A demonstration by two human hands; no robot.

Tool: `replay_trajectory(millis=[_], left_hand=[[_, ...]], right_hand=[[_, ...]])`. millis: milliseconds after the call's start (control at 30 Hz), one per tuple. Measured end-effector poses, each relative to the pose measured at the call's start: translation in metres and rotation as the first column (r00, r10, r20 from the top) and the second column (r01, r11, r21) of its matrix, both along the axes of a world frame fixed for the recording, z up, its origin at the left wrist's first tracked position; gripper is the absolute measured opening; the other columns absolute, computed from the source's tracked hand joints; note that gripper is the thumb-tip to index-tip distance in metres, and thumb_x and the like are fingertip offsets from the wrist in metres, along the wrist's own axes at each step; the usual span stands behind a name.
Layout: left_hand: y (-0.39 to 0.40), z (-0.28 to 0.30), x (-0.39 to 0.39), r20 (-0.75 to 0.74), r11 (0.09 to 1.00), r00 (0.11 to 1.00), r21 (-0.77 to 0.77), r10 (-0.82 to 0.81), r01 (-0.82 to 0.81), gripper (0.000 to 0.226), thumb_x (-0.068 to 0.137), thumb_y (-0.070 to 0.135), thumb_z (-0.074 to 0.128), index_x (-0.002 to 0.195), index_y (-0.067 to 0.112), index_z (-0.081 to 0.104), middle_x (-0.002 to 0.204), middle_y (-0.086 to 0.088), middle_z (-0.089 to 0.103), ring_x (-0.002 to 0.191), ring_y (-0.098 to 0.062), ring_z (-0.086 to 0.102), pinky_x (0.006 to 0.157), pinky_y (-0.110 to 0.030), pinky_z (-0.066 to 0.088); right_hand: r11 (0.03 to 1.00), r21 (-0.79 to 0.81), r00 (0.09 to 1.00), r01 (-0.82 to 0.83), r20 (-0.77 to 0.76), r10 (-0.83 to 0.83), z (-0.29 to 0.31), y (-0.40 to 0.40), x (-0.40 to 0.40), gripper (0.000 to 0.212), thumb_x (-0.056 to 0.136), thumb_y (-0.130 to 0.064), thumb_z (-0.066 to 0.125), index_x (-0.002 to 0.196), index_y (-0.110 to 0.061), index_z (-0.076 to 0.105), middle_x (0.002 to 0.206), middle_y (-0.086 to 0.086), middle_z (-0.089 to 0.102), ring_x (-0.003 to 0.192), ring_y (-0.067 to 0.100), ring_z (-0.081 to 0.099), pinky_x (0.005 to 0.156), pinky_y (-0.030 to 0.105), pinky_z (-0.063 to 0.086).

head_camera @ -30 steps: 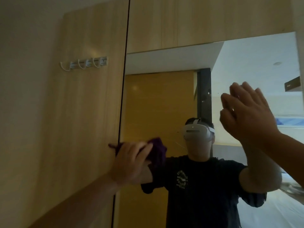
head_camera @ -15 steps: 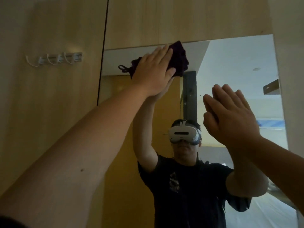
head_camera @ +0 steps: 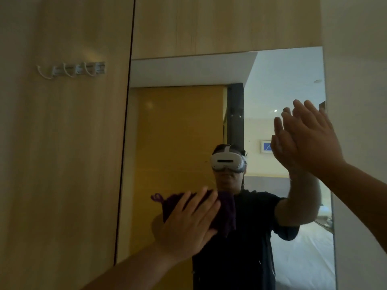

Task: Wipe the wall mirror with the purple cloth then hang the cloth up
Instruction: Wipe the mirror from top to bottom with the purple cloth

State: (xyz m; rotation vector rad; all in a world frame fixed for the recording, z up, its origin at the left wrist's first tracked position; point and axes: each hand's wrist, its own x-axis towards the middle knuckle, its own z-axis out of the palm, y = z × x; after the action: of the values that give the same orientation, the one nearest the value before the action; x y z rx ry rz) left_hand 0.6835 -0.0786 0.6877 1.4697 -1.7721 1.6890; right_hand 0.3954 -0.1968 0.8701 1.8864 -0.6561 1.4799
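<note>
The wall mirror (head_camera: 180, 126) fills the middle and right of the view, set in pale wood panelling. My left hand (head_camera: 188, 225) presses the bunched purple cloth (head_camera: 227, 214) flat against the lower middle of the glass, fingers spread over it; the cloth's loop (head_camera: 157, 198) sticks out to the left. My right hand (head_camera: 310, 141) rests flat and empty against the glass near the mirror's right edge, fingers together and pointing up. The mirror reflects a person in a dark shirt with a white headset.
A row of white wall hooks (head_camera: 73, 70) is fixed on the wood panel left of the mirror, above hand height. A dark vertical gap (head_camera: 127, 122) separates that panel from the mirror. A plain wall (head_camera: 356, 80) borders the mirror's right side.
My left hand has swept the cloth down from the mirror's top edge to its lower middle. A second ago it was low at the left edge. My right hand has stayed on the glass.
</note>
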Motion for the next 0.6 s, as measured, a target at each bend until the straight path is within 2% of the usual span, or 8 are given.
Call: replay_trajectory(millis=[67,133,200,267,333,433,500,600], left_hand=[[-0.001,-0.025,0.003,0.019,0.999,0.999,0.004,-0.043,0.043,0.062,0.097,0.052,0.053,0.147,0.018,0.04,0.158,-0.003,0.033,0.144,-0.028,0.033,0.113,-0.047,0.03],[-0.004,-0.027,0.006,0.02,0.994,0.995,-0.051,-0.096,0.097,0.056,0.096,0.049,0.055,0.142,0.018,0.045,0.145,-0.004,0.043,0.128,-0.026,0.048,0.1,-0.044,0.043],[-0.007,-0.015,0.005,0.059,0.984,0.988,-0.102,-0.141,0.146,0.05,0.096,0.045,0.056,0.137,0.017,0.048,0.131,-0.006,0.047,0.112,-0.024,0.053,0.091,-0.042,0.047],[-0.011,0.014,-0.001,0.081,0.97,0.978,-0.137,-0.193,0.202,0.046,0.098,0.039,0.057,0.135,0.013,0.049,0.124,-0.007,0.049,0.108,-0.026,0.054,0.089,-0.041,0.046],[-0.018,0.06,-0.011,0.051,0.947,0.97,-0.211,-0.238,0.243,0.042,0.099,0.032,0.057,0.134,0.01,0.05,0.121,-0.01,0.051,0.104,-0.029,0.055,0.085,-0.042,0.046],[-0.03,0.155,-0.034,-0.038,0.933,0.975,-0.302,-0.22,0.198,0.041,0.095,0.026,0.055,0.131,0.005,0.054,0.116,-0.016,0.06,0.099,-0.034,0.058,0.081,-0.047,0.051],[-0.034,0.224,-0.049,-0.099,0.921,0.974,-0.356,-0.203,0.156,0.043,0.094,0.027,0.055,0.13,0.004,0.058,0.116,-0.017,0.061,0.101,-0.034,0.059,0.085,-0.047,0.052],[-0.035,0.309,-0.079,-0.194,0.916,0.966,-0.392,-0.168,0.081,0.046,0.1,0.035,0.047,0.138,0.01,0.052,0.128,-0.014,0.056,0.116,-0.032,0.052,0.097,-0.043,0.042]], right_hand=[[0.998,0.041,0.999,0.045,0.006,-0.046,-0.004,-0.004,-0.011,0.052,0.096,-0.041,0.035,0.138,-0.013,0.047,0.154,0.019,0.036,0.148,0.038,0.023,0.119,0.056,0.019],[0.994,0.077,0.997,0.079,-0.03,-0.077,-0.007,-0.008,-0.014,0.049,0.097,-0.042,0.028,0.133,-0.013,0.047,0.149,0.019,0.038,0.144,0.04,0.027,0.116,0.058,0.025],[0.99,0.094,0.993,0.109,-0.054,-0.105,-0.01,-0.013,-0.012,0.051,0.098,-0.043,0.024,0.134,-0.011,0.043,0.147,0.019,0.037,0.141,0.04,0.029,0.113,0.058,0.029],[0.986,0.093,0.99,0.138,-0.044,-0.135,-0.012,-0.018,-0.01,0.053,0.1,-0.041,0.022,0.139,-0.01,0.039,0.152,0.019,0.034,0.144,0.039,0.026,0.114,0.057,0.026],[0.986,0.081,0.989,0.146,-0.031,-0.144,-0.014,-0.022,-0.01,0.055,0.101,-0.041,0.022,0.144,-0.009,0.036,0.156,0.018,0.03,0.148,0.038,0.02,0.118,0.056,0.022],[0.989,0.061,0.991,0.135,-0.026,-0.133,-0.015,-0.028,-0.01,0.059,0.102,-0.042,0.02,0.149,-0.01,0.033,0.16,0.018,0.025,0.151,0.036,0.014,0.121,0.056,0.018],[0.991,0.038,0.992,0.127,-0.015,-0.126,-0.015,-0.031,-0.01,0.061,0.102,-0.043,0.019,0.151,-0.011,0.032,0.162,0.017,0.024,0.152,0.034,0.012,0.122,0.055,0.016],[0.994,0.002,0.994,0.112,0.003,-0.112,-0.016,-0.035,-0.01,0.061,0.101,-0.044,0.019,0.151,-0.011,0.035,0.161,0.016,0.025,0.152,0.033,0.013,0.122,0.054,0.017]])
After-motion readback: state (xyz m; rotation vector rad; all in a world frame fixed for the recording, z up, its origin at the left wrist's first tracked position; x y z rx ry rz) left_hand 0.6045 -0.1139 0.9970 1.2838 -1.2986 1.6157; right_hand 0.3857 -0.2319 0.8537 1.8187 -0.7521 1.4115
